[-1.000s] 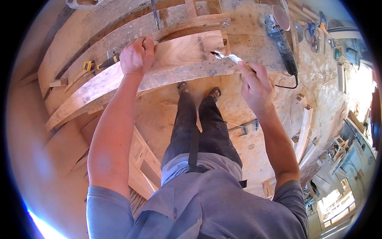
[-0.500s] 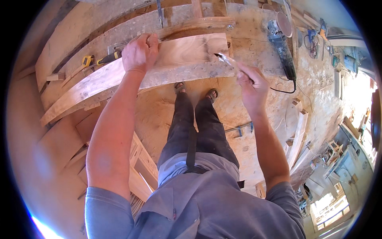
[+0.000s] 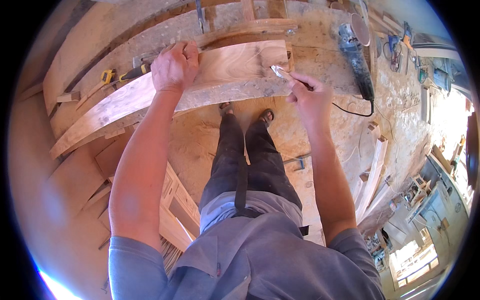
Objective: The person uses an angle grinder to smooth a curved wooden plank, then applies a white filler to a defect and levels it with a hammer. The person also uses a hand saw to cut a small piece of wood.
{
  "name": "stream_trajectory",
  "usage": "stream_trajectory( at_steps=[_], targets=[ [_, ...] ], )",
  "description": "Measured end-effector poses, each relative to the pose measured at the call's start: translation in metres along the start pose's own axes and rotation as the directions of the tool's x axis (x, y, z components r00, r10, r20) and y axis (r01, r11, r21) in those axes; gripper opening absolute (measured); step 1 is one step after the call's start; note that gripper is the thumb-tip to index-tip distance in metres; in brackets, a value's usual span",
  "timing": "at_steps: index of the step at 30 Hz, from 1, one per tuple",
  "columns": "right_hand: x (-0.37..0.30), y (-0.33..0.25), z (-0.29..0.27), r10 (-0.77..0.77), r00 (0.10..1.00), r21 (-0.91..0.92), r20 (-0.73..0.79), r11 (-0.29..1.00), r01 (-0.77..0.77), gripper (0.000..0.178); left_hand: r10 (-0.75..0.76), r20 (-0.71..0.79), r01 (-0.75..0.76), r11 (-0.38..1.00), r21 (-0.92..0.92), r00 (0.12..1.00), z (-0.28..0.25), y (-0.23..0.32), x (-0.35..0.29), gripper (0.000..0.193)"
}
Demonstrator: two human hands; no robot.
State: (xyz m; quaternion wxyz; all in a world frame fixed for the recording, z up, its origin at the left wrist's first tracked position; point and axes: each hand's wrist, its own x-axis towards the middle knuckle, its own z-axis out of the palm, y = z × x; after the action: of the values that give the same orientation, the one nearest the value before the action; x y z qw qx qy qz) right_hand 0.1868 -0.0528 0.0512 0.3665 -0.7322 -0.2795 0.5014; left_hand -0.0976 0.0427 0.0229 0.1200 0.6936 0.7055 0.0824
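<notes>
A long, pale wooden board [image 3: 235, 62] lies across the workbench, its grain darker near the right end. My left hand [image 3: 175, 66] is closed over the board's upper edge, fingers curled and pressing on it. In my right hand [image 3: 309, 95] is a slim handled tool [image 3: 278, 72] with a shiny silvery end; its exact kind is not clear. The silvery end touches or hovers just over the board's right end, beside a dark mark; contact cannot be made out.
An angle grinder [image 3: 356, 62] with a round disc and black cord lies on the bench [image 3: 320, 45] to the right. Left of my left hand are a yellow-and-black tool [image 3: 134, 73] and a yellow tape measure [image 3: 107, 76]. A wooden strip [image 3: 250, 28] lies behind the board.
My right hand has shifted slightly left, and the tool's angle has changed, with its dark tip no longer showing. My left hand still holds the board in about the same place.
</notes>
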Motion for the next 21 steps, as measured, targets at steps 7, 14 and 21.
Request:
stream_trajectory(
  at_steps=[7, 14, 21],
  targets=[
    [0.009, 0.002, 0.001, -0.009, 1.000, -0.052, 0.024, 0.999, 0.011, 0.021, -0.017, -0.015, 0.018, 0.998, 0.061, 1.000, 0.005, 0.001, 0.002, 0.037],
    [0.000, 0.023, -0.043, 0.024, 1.000, 0.144, 0.011, 0.989, -0.026, 0.044, -0.003, -0.042, 0.002, 0.999, -0.037, 0.999, 0.001, -0.001, 0.001, 0.041],
    [-0.030, 0.161, -0.084, 0.374, 0.920, 0.388, -0.117, 0.870, -0.305, 0.028, -0.059, 0.045, 0.056, 0.996, 0.071, 0.997, 0.001, -0.013, 0.004, 0.045]
  ],
)
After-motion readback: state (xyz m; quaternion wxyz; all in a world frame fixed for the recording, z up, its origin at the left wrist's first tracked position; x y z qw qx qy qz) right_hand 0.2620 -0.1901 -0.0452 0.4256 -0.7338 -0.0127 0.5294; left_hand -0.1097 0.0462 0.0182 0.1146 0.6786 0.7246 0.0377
